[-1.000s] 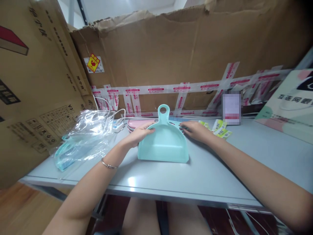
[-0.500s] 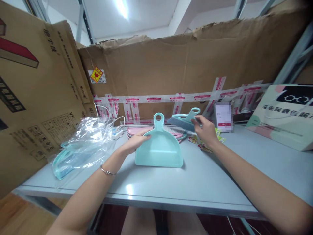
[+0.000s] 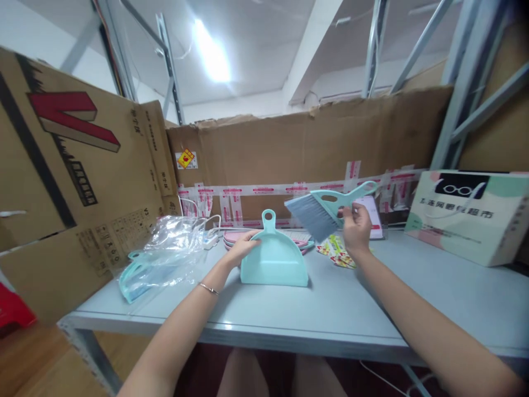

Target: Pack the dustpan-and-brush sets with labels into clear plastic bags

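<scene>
A mint-green dustpan (image 3: 274, 258) stands tilted up on the table, its ring handle at the top and its straight lip on the surface. My left hand (image 3: 243, 249) grips the dustpan's left edge, thumb over the front. Raised to the right of it, a hand brush (image 3: 330, 209) with a mint handle and grey-blue bristles is held by my right hand (image 3: 356, 227). The bristles point down and left. Behind the dustpan lie pink and white dustpan-like pieces (image 3: 235, 238), partly hidden.
On the left, clear plastic bags (image 3: 173, 242) cover another mint dustpan set (image 3: 131, 281). Colourful packets (image 3: 336, 252) lie under the brush, a phone (image 3: 374, 218) leans behind it. A printed box (image 3: 467, 215) stands right; tall cardboard (image 3: 264, 149) closes off the back of the table (image 3: 330, 314).
My right hand has turned the brush, so its bristles now fan down and left with the handle up to the right. The dustpan stays in my left hand; the camera view has tilted up.
</scene>
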`<action>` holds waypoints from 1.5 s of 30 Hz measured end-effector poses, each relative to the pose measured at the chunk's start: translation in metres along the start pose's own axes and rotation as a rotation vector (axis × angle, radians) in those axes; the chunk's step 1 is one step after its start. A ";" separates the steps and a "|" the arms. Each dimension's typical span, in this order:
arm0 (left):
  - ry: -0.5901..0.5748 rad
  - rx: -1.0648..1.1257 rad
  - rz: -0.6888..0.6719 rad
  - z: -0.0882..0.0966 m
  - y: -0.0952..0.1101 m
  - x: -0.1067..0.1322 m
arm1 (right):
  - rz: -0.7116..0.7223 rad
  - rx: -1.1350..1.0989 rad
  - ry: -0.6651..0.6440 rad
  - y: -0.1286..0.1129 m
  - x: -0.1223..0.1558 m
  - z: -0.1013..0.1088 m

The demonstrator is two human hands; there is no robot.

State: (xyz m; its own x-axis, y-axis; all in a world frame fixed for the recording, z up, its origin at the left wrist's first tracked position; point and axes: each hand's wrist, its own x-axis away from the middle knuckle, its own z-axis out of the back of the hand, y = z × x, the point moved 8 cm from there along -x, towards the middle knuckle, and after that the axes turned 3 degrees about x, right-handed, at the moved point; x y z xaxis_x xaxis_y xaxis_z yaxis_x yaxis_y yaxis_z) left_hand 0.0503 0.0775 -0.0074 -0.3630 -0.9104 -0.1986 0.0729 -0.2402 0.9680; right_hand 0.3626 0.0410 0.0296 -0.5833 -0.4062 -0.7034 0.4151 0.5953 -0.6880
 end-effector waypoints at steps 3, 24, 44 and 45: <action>0.024 -0.019 -0.066 0.001 0.005 0.003 | -0.017 -0.058 -0.038 -0.009 0.008 0.006; -0.040 0.072 -0.307 -0.033 0.025 0.048 | 0.251 0.199 -0.359 -0.084 0.128 -0.049; 0.176 -0.038 -0.348 -0.017 0.021 0.047 | 0.037 0.168 -0.520 -0.053 0.127 -0.048; 0.184 -0.042 -0.349 -0.016 0.022 0.047 | 0.031 0.176 -0.519 -0.053 0.127 -0.048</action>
State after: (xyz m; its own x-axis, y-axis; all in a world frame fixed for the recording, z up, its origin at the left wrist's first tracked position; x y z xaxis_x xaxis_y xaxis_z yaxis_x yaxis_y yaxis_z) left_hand 0.0502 0.0241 0.0020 -0.2005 -0.8158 -0.5425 0.0137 -0.5560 0.8311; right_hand 0.2325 -0.0090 -0.0148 -0.1664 -0.7057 -0.6887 0.5628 0.5055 -0.6539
